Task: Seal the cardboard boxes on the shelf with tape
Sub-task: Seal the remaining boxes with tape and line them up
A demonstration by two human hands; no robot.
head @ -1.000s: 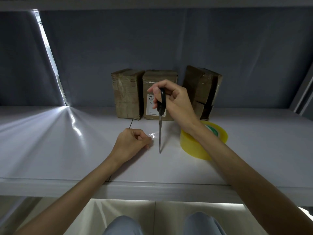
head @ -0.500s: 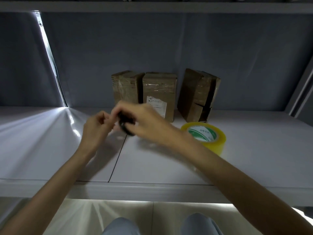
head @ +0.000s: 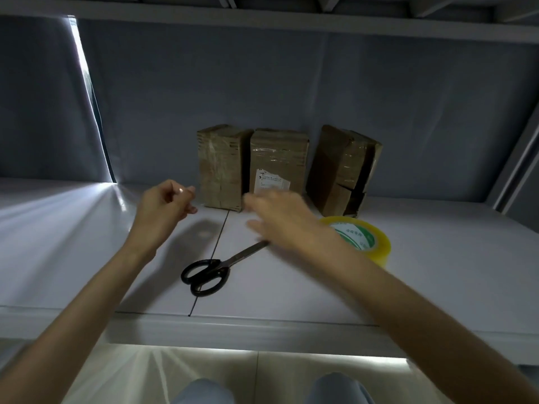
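Three brown cardboard boxes stand at the back of the white shelf (head: 437, 258): the left box (head: 221, 167), the middle box (head: 278, 158) with a white label, and the right box (head: 341, 170), which leans and has a loose flap. A yellow tape roll (head: 361, 243) lies flat to the right. Black-handled scissors (head: 215, 269) lie on the shelf, blades pointing right. My left hand (head: 163, 208) is raised, fingers curled, pinching a small strip of clear tape (head: 181, 190). My right hand (head: 280, 220) is blurred, fingers extended, hovering over the scissors' tip in front of the middle box.
A grey back wall closes the shelf, with a bright gap of light (head: 87, 91) at the left. Another shelf board (head: 262, 21) runs overhead. A metal upright (head: 516, 167) stands at the right. The shelf's front edge (head: 262, 328) is just above my knees.
My right hand has let go of the scissors, which now lie on the shelf. Both hands have risen toward the boxes, the left still pinching the tape strip.
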